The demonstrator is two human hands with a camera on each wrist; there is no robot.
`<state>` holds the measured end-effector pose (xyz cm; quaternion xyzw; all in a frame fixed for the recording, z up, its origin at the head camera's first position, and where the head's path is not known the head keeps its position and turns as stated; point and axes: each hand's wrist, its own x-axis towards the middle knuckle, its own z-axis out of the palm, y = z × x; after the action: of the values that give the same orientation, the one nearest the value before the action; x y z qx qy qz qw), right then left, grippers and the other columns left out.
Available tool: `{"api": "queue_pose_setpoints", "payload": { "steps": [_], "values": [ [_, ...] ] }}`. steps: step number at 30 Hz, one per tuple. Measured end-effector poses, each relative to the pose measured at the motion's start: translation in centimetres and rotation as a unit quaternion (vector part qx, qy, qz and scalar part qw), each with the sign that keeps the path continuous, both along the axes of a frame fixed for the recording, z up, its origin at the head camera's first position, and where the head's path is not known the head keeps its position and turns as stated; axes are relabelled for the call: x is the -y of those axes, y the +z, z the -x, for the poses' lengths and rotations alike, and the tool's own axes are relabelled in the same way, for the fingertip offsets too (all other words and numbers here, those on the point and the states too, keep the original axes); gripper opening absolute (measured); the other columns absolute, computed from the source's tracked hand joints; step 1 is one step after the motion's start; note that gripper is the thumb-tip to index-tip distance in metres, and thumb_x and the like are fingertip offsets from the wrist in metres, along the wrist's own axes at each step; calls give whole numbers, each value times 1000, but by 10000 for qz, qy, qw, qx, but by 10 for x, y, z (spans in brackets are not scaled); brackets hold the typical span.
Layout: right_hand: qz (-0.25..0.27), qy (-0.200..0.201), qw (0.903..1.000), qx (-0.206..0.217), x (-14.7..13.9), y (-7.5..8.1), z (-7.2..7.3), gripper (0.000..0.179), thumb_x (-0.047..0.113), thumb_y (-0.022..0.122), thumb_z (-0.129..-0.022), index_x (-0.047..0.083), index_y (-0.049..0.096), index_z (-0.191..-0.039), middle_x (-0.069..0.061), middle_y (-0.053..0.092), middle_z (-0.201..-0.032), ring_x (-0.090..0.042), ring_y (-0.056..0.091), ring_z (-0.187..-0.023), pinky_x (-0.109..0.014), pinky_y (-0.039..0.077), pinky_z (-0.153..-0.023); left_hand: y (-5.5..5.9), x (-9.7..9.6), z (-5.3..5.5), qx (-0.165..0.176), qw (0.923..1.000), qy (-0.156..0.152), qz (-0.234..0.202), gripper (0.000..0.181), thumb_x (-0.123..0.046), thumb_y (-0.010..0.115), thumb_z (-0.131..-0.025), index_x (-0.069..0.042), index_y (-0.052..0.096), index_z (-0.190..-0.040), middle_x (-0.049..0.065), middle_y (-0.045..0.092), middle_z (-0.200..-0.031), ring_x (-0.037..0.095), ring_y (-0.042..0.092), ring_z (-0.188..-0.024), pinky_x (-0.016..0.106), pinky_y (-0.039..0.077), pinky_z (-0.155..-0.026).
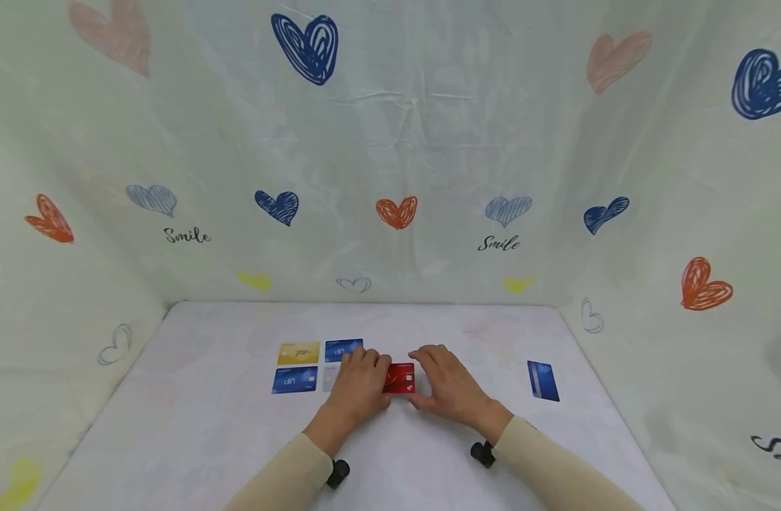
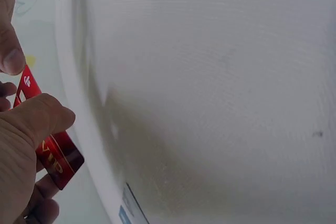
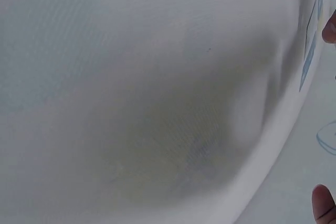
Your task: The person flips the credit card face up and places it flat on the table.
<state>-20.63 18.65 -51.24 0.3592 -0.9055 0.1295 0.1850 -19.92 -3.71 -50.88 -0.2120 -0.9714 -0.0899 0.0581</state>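
Observation:
My left hand (image 1: pixel 362 387) pinches a red bank card (image 1: pixel 401 378), thumb on its near face and fingers behind it. In the left wrist view the red card (image 2: pixel 59 157) tilts between that thumb (image 2: pixel 50 114) and the fingers, with gold lettering on its dark lower end. My right hand (image 1: pixel 450 383) is at the card's right end, its thumb and fingers spread apart. In the left wrist view, a fingertip of the other hand overlaps the card's upper corner. Fingertips show only at the right edge of the right wrist view.
Left of my hands lie a gold card (image 1: pixel 298 353), a blue card (image 1: pixel 294 380), another blue card (image 1: pixel 343 349) and a pale card (image 1: pixel 330 377) partly hidden by the left hand. A blue card (image 1: pixel 543 381) with a stripe lies far right on the white table (image 1: pixel 205 440). Heart-printed curtains surround it.

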Motion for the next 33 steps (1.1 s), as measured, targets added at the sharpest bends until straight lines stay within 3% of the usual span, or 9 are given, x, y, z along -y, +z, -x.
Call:
{"api": "queue_pose_setpoints", "payload": {
  "steps": [12,22,28,33],
  "values": [
    [-711,-296,9969,-148,3,-4,4,57,39,87,-82,11,64,-126,-2,62,-120,-18,56,-105,-33,51,-88,-3,-4,1,-109,9999,-54,115,71,-42,92,-79,-15,61,-138,7,65,-127,25,51,-120,44,46,-98],
    [-950,-477,9943,-90,-4,-9,9,58,44,86,-84,11,64,-127,-2,63,-122,-17,56,-107,-33,54,-92,-10,-6,3,-326,9994,86,84,72,-44,92,-80,-12,63,-137,9,66,-129,27,53,-121,46,47,-98],
    [-787,-419,9958,-193,-6,-10,17,58,41,88,-84,8,65,-126,-4,64,-120,-19,57,-105,-33,55,-90,-13,-3,12,-483,9986,152,175,71,-46,90,-81,-10,63,-136,9,67,-129,28,54,-120,47,48,-99],
    [-770,-500,9958,-25,-4,-12,26,58,41,87,-85,8,64,-127,-5,63,-121,-19,58,-107,-34,55,-94,-16,-1,21,-500,9982,206,276,70,-47,88,-83,-11,63,-138,8,66,-131,27,52,-121,46,47,-101]
  ]
}}
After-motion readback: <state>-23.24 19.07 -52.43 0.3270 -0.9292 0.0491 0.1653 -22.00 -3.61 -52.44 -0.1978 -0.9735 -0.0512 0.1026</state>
